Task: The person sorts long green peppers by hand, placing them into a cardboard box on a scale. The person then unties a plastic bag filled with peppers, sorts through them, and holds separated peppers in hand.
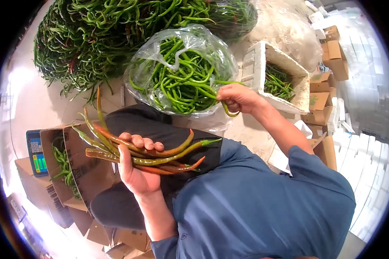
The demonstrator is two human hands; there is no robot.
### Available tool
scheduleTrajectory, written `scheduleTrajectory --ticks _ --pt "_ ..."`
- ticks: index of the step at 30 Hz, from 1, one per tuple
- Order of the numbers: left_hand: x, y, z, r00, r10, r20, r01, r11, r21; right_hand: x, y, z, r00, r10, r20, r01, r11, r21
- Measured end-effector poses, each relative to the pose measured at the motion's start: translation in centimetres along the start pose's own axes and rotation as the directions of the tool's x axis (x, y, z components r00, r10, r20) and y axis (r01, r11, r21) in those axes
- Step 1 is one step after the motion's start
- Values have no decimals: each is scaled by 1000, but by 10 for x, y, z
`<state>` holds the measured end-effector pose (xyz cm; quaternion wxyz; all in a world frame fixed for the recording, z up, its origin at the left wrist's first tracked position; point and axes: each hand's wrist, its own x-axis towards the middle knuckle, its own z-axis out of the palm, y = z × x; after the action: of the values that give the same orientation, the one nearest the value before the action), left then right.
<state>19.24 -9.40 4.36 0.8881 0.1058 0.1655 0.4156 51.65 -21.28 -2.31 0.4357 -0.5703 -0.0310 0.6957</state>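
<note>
My left hand point(138, 166) is closed around a bunch of long chili peppers point(173, 160), red-orange to brownish green, held above my lap with their ends sticking out on both sides. Over the right rim of a clear plastic bag point(138, 52), my right hand point(237, 98) pinches a long green chili pepper point(232, 113); its curved end hangs below my fingers. Inside the bag lie many green chili peppers point(181, 82), loosely tangled. My fingers partly hide the pepper in my right hand.
A large heap of green chili peppers point(82, 39) lies beyond the bag. To the right stands a white foam box point(255, 69) with more peppers. At left are a cardboard box point(90, 162) holding green peppers and a device with a keypad point(37, 151). Cardboard boxes point(333, 56) line the right.
</note>
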Motion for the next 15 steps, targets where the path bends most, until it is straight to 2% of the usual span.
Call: scheduleTrajectory --ticks 3,4,8,9,11,15 --pt "1 -2 9 991 -6 -132 12 999 48 -37 -20 15 1000 -5 -30 9 990 141" --pt "3 0 4 997 -25 -80 28 999 37 -42 -22 13 999 -9 48 2 987 159" --pt "6 3 3 996 -85 -12 85 996 19 -64 -37 35 981 -88 174 49 975 217" --pt "6 1 6 997 -73 -30 74 996 40 -65 -39 40 978 -93 188 50 974 222" --pt "7 -2 15 984 -35 -172 46 997 58 -65 -42 49 971 -99 218 47 972 231" --pt "8 -4 18 979 -5 -203 31 991 128 -56 -41 58 937 -136 323 60 971 233"
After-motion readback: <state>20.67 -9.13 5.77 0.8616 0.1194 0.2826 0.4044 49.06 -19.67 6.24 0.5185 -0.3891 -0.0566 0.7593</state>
